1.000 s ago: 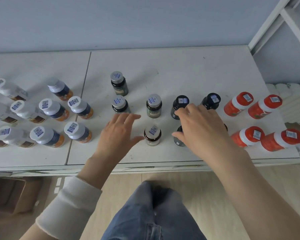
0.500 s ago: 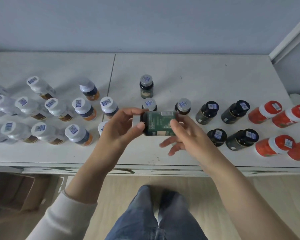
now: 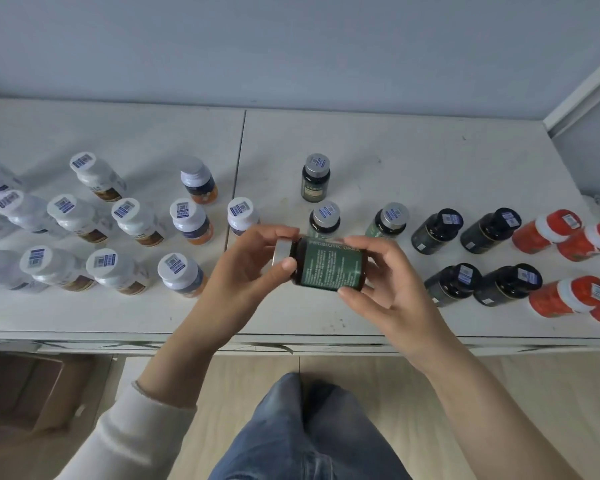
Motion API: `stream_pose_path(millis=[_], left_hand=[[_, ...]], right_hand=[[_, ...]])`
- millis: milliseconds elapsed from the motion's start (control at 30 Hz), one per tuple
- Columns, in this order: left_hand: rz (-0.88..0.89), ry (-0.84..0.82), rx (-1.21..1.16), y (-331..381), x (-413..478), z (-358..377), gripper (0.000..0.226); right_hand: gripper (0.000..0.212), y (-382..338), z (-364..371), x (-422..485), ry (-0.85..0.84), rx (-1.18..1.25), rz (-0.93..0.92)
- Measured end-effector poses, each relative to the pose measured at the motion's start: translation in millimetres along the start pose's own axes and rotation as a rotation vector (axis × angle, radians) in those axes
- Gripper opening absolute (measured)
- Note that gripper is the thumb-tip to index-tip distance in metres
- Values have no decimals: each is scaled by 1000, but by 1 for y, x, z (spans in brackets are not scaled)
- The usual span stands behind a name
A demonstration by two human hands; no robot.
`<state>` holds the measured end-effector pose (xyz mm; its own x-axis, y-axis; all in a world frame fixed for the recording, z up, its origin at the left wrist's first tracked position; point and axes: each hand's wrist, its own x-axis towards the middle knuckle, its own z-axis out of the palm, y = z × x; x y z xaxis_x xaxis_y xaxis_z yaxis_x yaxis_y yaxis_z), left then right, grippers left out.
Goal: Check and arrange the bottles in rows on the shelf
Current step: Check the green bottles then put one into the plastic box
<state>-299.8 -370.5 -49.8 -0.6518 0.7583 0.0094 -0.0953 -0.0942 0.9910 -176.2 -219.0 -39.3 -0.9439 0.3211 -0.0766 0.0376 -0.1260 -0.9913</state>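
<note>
Both hands hold a dark bottle with a green label (image 3: 329, 267) sideways above the front of the white shelf (image 3: 413, 161). My left hand (image 3: 246, 271) pinches its silver cap end. My right hand (image 3: 385, 285) grips the base end, fingers curled round it. Behind it stand three silver-capped dark bottles (image 3: 315, 178). To the right stand several black-capped bottles (image 3: 437, 230), then several red bottles (image 3: 548, 232). On the left are several white-capped bottles (image 3: 184, 275) in rows.
The shelf top has a seam (image 3: 238, 168) down its middle and a worn front edge (image 3: 291, 344). A brown cardboard box (image 3: 21, 389) lies on the floor at lower left. A white frame (image 3: 582, 95) rises at the far right. My legs in jeans (image 3: 309, 431) are below.
One second ago both hands reached down among the standing bottles. They have lifted one dark bottle and turned it sideways. Since half a second ago the right hand has closed round its base.
</note>
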Motion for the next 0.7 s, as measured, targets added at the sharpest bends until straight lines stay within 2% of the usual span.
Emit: stream_pose_path(millis=[167,300,400,500,600,667,700], left_hand=[[52,-62,-94,-5,0,0,40],[-52,29,-118,-11,3,6,41],[-139,89,-296,-16,5,12,41],[-277,108,-527,-19,10,17,32],[-356,104,-660,-22,14,19,38],[-324,93,-602,-23,16,15,34],[-287,85,-497,-24,17,11,34]], right_hand=[[43,3,-5,-2,34,67,46],[49,3,-6,-2,57,39,-46],[52,0,-5,0,113,-50,-92],[52,-9,0,4,205,-357,-182],[54,-15,3,9,203,-653,-189],[55,-23,-3,8,135,-822,-110],[57,-28,-9,7,82,-959,-57]])
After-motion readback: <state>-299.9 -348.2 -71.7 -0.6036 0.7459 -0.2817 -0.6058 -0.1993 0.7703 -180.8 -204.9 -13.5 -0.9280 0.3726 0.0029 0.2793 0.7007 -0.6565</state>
